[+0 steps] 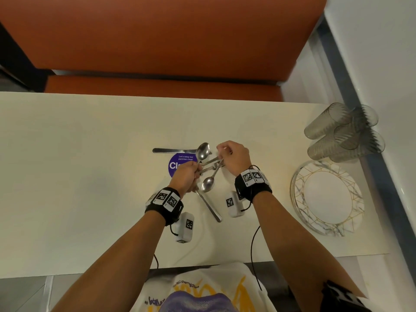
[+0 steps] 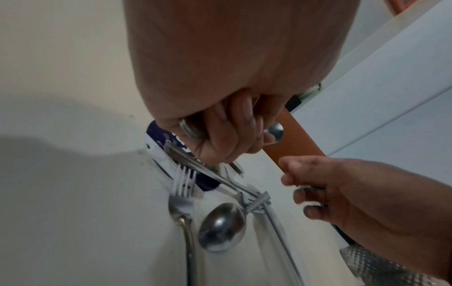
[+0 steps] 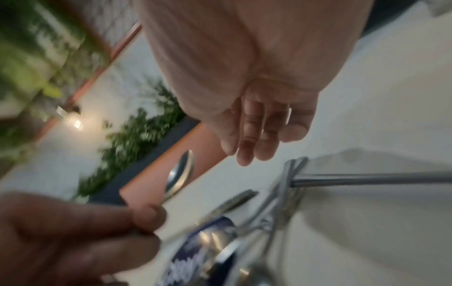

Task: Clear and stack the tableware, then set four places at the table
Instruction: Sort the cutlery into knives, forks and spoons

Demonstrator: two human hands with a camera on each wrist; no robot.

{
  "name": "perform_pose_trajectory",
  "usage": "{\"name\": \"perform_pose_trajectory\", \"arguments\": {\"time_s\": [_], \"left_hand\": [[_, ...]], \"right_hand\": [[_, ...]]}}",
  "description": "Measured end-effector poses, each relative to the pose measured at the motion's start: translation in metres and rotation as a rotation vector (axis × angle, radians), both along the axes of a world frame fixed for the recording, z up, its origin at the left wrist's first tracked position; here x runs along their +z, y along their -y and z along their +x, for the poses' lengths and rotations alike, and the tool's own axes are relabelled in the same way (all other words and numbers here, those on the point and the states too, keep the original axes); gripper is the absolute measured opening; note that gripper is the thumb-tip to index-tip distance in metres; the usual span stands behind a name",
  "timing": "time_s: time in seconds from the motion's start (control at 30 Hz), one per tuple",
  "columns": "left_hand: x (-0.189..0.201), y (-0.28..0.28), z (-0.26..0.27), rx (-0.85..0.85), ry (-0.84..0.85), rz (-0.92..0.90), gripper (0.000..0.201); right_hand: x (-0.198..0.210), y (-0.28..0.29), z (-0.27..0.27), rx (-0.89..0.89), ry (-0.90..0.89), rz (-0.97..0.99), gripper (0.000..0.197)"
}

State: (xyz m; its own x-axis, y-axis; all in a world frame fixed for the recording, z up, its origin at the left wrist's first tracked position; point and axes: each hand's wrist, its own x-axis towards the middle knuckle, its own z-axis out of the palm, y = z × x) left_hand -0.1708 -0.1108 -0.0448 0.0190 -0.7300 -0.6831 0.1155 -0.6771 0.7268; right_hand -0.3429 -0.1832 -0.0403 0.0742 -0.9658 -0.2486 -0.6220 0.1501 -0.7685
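Observation:
My left hand (image 1: 191, 173) grips a bundle of steel cutlery over the purple sticker (image 1: 177, 164); one spoon (image 1: 203, 151) sticks up out of the fist. In the left wrist view the left hand (image 2: 220, 139) curls round the handle ends. My right hand (image 1: 222, 154) pinches the handle of another spoon (image 1: 208, 183), whose bowl hangs toward me. That handle crosses the other handles (image 2: 257, 199). A fork (image 2: 183, 183) and a table knife (image 1: 173, 150) lie on the white table (image 1: 90, 176). The right wrist view is blurred.
A stack of marbled, gold-lined plates (image 1: 304, 176) stands near the table's right end, with several grey ribbed glasses (image 1: 344, 131) lying behind it. An orange bench (image 1: 157, 41) runs along the far side. The table's near edge is at my body.

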Motion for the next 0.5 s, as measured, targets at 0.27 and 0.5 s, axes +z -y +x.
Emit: {"name": "perform_pose_trajectory", "arguments": {"time_s": [0.27, 0.5], "left_hand": [[-0.012, -0.001, 0.019, 0.075, 0.085, 0.106, 0.029], [-0.014, -0.002, 0.024, 0.092, 0.086, 0.089, 0.024]], "right_hand": [[-0.024, -0.007, 0.003, 0.709, -0.628, -0.027, 0.023], [-0.031, -0.018, 0.005, 0.802, -0.692, -0.184, 0.010]]}}
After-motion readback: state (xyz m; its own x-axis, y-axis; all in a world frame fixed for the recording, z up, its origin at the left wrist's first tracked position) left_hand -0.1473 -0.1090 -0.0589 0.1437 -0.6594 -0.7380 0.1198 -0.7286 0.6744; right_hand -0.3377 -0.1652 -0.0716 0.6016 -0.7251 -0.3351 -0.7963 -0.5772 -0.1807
